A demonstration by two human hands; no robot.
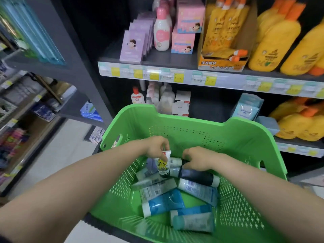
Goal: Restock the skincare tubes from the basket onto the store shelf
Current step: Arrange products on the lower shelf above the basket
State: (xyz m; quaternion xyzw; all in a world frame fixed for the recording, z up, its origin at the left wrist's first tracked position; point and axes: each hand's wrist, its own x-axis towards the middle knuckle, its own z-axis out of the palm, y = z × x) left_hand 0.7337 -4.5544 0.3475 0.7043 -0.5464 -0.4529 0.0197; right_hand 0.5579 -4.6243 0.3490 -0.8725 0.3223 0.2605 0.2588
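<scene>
The left hand [156, 146] pinches a small white tube with a yellow cartoon print [163, 164] by its crimped end, cap down, just above the heap of skincare tubes [163, 202] lying in the green basket [245, 137]. Just beside it, the right hand [197, 159] curls its fingers round the end of a dark navy tube [198, 178] in that heap. Behind the basket stands the store shelf [163, 56], with yellow bottles [275, 41] at its right end

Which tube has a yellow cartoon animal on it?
The small white tube pinched by the left hand, cap down; the others lie flat, in blue, grey or dark colours.
</scene>
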